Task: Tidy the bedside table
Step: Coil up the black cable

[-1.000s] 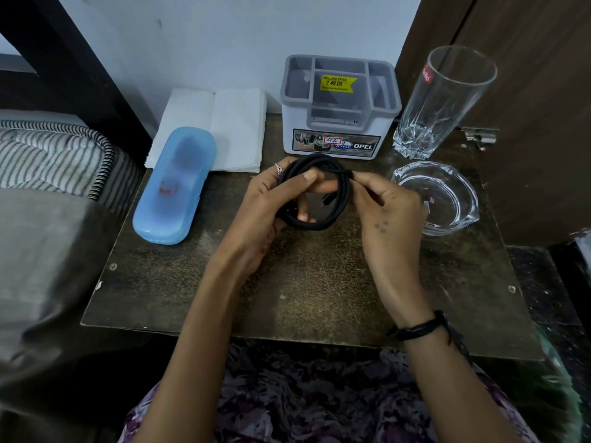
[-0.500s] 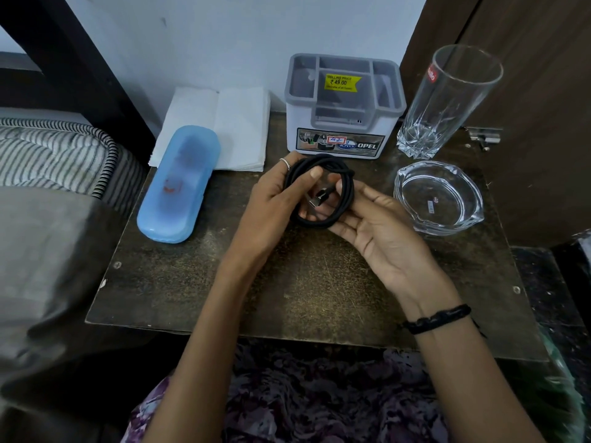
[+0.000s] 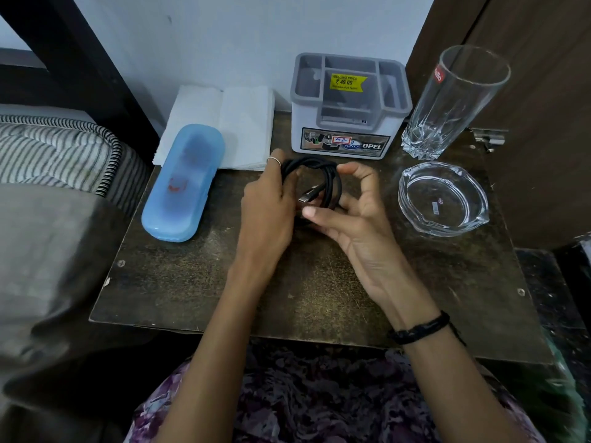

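A coiled black cable (image 3: 332, 183) with a metal plug end is held just above the middle of the dark bedside table (image 3: 287, 282). My left hand (image 3: 267, 206) grips the coil's left side, fingers wrapped round the loops. My right hand (image 3: 351, 206) lies palm up under the coil's right side, its thumb and fingers curled round the loops. Right behind the coil stands a grey and white desk organiser (image 3: 348, 103) with open compartments.
A blue plastic case (image 3: 184, 183) lies at the left, with folded white tissue (image 3: 224, 123) behind it. A tall glass (image 3: 457, 100) and a glass ashtray (image 3: 443, 199) stand at the right. A striped mattress (image 3: 54, 148) borders the table's left; a wooden door is at the right.
The left hand has closed further round the coil and the right hand has turned palm up under it. The coil has stayed in front of the organiser.
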The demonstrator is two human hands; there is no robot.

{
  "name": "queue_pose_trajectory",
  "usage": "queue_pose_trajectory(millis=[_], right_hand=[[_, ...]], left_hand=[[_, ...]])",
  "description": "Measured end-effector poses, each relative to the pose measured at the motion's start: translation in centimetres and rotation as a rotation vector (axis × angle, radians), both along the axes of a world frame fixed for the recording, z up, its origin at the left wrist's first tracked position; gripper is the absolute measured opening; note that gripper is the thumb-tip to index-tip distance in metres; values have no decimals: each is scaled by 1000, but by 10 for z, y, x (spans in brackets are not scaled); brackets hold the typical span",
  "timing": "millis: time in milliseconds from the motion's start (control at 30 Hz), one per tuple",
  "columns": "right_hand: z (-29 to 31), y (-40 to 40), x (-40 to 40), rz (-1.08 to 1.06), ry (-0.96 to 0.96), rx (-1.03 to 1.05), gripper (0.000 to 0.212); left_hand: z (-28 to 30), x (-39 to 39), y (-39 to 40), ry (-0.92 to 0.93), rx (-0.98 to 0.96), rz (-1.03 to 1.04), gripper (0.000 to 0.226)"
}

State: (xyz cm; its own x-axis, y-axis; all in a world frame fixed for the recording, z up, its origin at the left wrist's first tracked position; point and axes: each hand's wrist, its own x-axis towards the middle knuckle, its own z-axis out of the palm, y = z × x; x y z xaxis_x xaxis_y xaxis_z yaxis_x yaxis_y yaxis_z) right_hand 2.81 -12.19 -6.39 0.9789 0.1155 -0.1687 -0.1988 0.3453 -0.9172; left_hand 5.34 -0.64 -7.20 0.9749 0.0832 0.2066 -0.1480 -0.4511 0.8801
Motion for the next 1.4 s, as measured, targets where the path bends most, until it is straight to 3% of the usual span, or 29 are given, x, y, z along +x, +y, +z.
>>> queue_pose_trajectory(millis=[267, 400, 533, 667, 833, 933, 1033, 1300, 1400], right_hand=[[-2, 5, -1, -179, -317, -250, 27], [-8, 1, -2, -269, -387, -561, 15], [-7, -1, -4, -377, -453, -728, 14], [-4, 7, -10, -376, -559, -681, 11], [-7, 13, -9, -279, -439, -527, 11], [-7, 12, -6, -205, -227, -444, 13], [-6, 11, -4, -151, -103, -372, 16], [-15, -5, 7, -276, -41, -537, 12], [-16, -7, 8, -326, -36, -568, 18]], left_hand=[[2, 0, -5, 65, -16, -8, 11], [5, 2, -6, 163, -182, 6, 9], [8, 4, -8, 286, -437, -19, 15], [13, 4, -4, 390, -621, 7, 12], [15, 5, 7, 434, -769, 68, 17], [11, 6, 11, 479, -729, 93, 6], [9, 6, 11, 520, -667, 97, 12], [14, 7, 16, 543, -475, -85, 23], [12, 7, 22, 513, -247, -115, 35]])
